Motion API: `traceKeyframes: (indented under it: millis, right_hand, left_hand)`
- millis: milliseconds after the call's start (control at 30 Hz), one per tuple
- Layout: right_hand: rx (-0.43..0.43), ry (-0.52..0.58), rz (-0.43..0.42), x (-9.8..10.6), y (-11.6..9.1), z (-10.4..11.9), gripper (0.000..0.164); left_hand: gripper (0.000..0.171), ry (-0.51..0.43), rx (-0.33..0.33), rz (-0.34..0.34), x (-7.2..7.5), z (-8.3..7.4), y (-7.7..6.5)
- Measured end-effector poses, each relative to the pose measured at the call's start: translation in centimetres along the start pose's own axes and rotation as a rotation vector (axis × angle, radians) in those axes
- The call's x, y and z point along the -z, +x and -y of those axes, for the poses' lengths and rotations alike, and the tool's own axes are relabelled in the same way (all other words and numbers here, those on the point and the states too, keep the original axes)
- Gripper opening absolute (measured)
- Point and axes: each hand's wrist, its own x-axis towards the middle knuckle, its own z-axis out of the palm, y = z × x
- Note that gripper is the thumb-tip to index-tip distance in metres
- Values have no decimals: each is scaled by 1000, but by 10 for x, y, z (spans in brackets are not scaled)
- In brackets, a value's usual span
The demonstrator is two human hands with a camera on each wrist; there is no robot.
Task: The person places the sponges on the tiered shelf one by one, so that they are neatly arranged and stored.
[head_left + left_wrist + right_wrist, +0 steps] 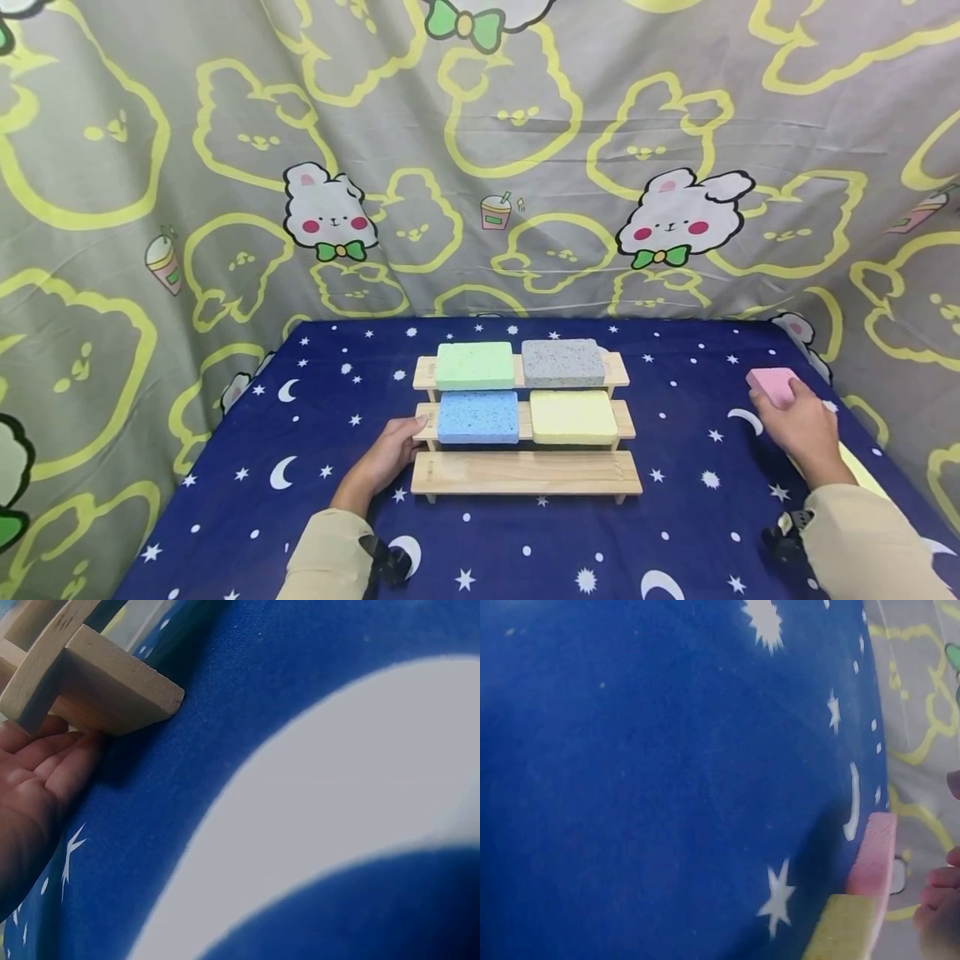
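Note:
My left hand (386,462) grips the left end of a three-step wooden rack (525,473), thumb on the middle step. In the left wrist view, its fingers (64,765) lie under the wood. A green sponge (475,367) and a grey sponge (562,362) lie on the top step. The middle step bears a blue sponge (478,417) and a yellow sponge (573,417). Out to the right, my right hand (802,429) holds a pink sponge (771,386) between thumb and fingers, above the tablecloth.
A yellow piece (862,471) shows partly behind the right wrist. In the right wrist view, a yellow block (840,926) overlaps a pink block (874,855) near the table's edge. Dark blue starry cloth (300,517) covers the table. A patterned curtain (420,275) hangs behind.

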Motion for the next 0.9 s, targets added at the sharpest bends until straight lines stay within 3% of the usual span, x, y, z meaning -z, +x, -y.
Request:
traceKeyframes:
  millis: [367,567,900]
  right_hand:
    - [24,-112,2,0,8,-26,63]
    - [56,-138,-52,-7,7,-32,59]
    - [-54,-107,-14,-12,10,-31,58]
  left_hand:
    - [56,-7,-12,6,1,1,-1]
    - [55,-8,-3,2,1,0,0]
    - [55,6,-10,-3,2,1,-2]
